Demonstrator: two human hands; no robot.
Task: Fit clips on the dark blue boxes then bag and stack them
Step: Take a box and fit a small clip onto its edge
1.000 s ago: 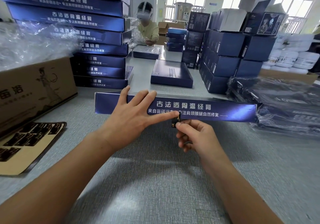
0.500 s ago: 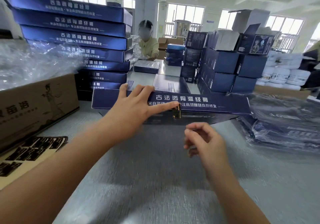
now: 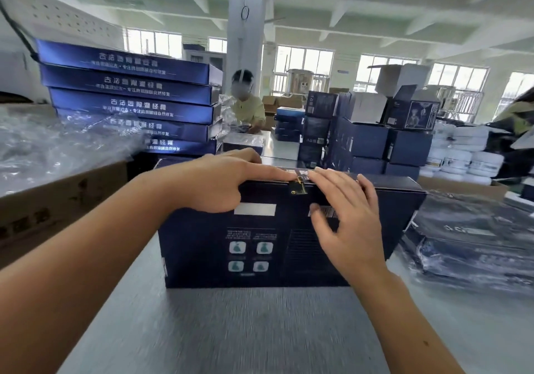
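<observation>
Your dark blue cardboard box [image 3: 260, 238] stands on its long edge at the centre of the frame, on the grey surface [image 3: 231, 330], its printed underside facing you. The small brass-coloured clip [image 3: 299, 184] sits at the middle of its top edge.

The likely trouble is the box itself: upright on a narrow edge, it could tip away from you or slide if you push unevenly on the top. The clip may also be only half seated, and a sideways nudge from either fingertip could knock it off, though blur makes it hard to tell how firmly it sits.

Your left hand [image 3: 219, 183] reaches in from the lower left and rests over the top edge, forefinger stretched flat up to the clip, the other fingers curled down the near face. Your right hand [image 3: 346, 214] comes from the lower right, fingers spread and straight, fingertips on the top edge just beside the clip, holding nothing.
</observation>
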